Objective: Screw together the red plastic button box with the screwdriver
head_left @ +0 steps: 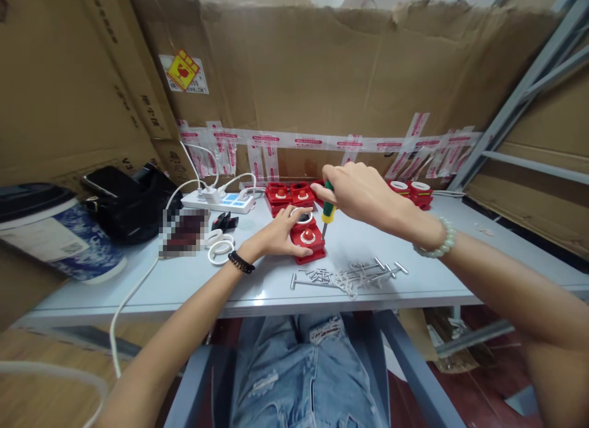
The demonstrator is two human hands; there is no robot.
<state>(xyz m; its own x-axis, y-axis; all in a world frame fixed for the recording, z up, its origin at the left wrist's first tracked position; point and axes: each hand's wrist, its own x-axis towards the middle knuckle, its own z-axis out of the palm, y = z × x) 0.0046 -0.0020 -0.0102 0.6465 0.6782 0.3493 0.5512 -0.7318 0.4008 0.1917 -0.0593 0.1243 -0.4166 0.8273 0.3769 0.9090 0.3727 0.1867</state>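
Observation:
A red plastic part (pixel 309 239) with round white-rimmed caps lies on the pale grey table (pixel 184 280). My left hand (pixel 280 231) grips its left side, fingers over the top. My right hand (pixel 359 188) holds a screwdriver (pixel 328 210) with a green and yellow handle, upright, tip down at the part's right edge. In front of the part lies a pile of long metal screws (pixel 350 273).
More red parts stand behind (pixel 289 196) and at the back right (pixel 411 191). A white power strip (pixel 218 201) with cables, a black bag (pixel 126 201), a blue-white tub (pixel 55 231) and white rings (pixel 219 247) lie left. Cardboard walls the back; a metal rack (pixel 519 102) stands right.

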